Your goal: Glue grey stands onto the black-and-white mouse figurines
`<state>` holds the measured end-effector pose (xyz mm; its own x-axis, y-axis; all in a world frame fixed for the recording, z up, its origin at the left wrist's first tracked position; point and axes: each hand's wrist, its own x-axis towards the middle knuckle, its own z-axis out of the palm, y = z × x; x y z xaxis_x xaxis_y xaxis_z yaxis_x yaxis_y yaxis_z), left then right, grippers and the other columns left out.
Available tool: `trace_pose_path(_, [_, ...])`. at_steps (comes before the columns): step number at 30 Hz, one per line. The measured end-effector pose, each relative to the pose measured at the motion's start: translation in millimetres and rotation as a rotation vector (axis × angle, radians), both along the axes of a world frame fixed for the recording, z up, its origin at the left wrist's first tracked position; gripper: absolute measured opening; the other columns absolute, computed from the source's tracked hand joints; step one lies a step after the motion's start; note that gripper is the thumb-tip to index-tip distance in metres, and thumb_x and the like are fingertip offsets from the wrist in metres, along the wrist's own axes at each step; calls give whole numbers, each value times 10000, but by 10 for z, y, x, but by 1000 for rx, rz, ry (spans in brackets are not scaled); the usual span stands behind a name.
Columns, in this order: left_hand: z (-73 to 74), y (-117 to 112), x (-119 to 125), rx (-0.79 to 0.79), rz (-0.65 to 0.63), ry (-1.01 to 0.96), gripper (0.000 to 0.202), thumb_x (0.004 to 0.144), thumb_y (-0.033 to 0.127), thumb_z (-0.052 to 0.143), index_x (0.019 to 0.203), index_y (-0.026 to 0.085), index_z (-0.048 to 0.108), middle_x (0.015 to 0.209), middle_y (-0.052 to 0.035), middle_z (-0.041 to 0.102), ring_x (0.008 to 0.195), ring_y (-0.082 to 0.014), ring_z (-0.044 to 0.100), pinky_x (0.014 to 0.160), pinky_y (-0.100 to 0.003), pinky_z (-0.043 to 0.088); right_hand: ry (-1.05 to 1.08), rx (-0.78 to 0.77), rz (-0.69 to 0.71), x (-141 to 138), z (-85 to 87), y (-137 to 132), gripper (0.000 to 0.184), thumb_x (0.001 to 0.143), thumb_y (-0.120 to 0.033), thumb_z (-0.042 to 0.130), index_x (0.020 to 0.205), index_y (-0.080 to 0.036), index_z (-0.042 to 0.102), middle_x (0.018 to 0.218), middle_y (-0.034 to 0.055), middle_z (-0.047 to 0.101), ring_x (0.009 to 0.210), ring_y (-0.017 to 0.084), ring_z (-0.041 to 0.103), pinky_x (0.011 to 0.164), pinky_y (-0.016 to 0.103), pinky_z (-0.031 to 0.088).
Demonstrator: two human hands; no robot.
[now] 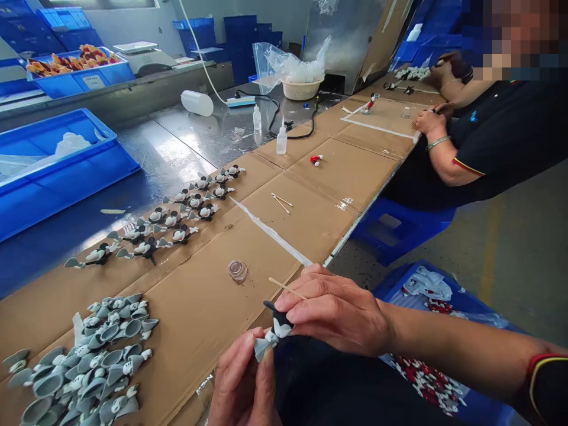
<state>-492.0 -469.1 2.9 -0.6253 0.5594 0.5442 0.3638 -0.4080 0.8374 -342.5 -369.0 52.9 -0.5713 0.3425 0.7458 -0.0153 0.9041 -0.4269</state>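
By tbl (pixel 199 313) — L hand (pixel 235 376), R hand (pixel 339 310) pinch toy (pixel 282 327)

Pale blue-grey painted wall (pixel 133 26) across upper left and top centre; framed window (pixel 97 3) cut off by top edge, upper left. Stacked blue plastic crates (pixel 242 38) near wall, top centre. Big boxy grey metal cabinet (pixel 335 41) right of top centre, tall brown cardboard panel (pixel 385 38) on its right side. Long worktable covered in flat brown cardboard (pixel 195 296), running lower left to upper right; shiny dark metal tabletop (pixel 173 139) behind, whitish light glare on it. Blue plastic stool (pixel 386 234), right of centre. Dull grey floor (pixel 528 236) at right, faded yellow stripe (pixel 489 248).
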Motion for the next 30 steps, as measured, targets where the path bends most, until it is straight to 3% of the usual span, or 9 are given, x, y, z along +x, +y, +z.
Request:
trace_pose_path(4, [-19, -14, -1, -6, -64, 153, 365, 719, 53, 734, 1047, 212, 739, 938, -27, 761, 750, -178, 731, 626, -222, 613, 17, -16, 19, -8, -17, 13, 181, 900, -66, 640, 1066, -86, 570, 1038, 142, 706, 981, 177, 680, 843, 339, 543])
trace_pose_path(11, [24, 6, 78, 53, 8, -18, 347, 748, 53, 709, 1047, 227, 732, 950, 9, 751, 734, -129, 709, 648, -194, 604, 31, 2, 18, -39, 38, 6, 167, 902, -79, 645, 1052, -89, 571, 1022, 145, 711, 954, 172, 690, 829, 324, 550])
trace_pose_path(16, [13, 11, 74, 60, 1, 68, 385, 748, 56, 714, 1092, 228, 716, 973, 7, 748, 754, -128, 713, 655, -182, 597, 50, -13, 24, -51, 48, -3, 188, 888, -88, 670, 1049, -99, 575, 1004, 134, 719, 945, 173, 693, 838, 325, 552])
trace_pose_path(21, [84, 3, 182, 22, 62, -76, 287, 779, 89, 713, 1032, 226, 727, 946, 14, 738, 736, -108, 694, 677, -185, 587, 105, -30, 36, -63, 36, -1, 165, 892, -99, 669, 1032, -99, 580, 987, 143, 720, 939, 177, 699, 817, 319, 560])
trace_pose_path(30, [47, -20, 181, -22, 93, -25, 189, 787, 106, 709, 942, 209, 740, 921, -20, 735, 736, -151, 704, 637, -244, 601, 120, -45, 37, -73, 37, -13, 138, 898, -92, 657, 1018, -102, 590, 960, 133, 725, 931, 171, 708, 812, 303, 562])
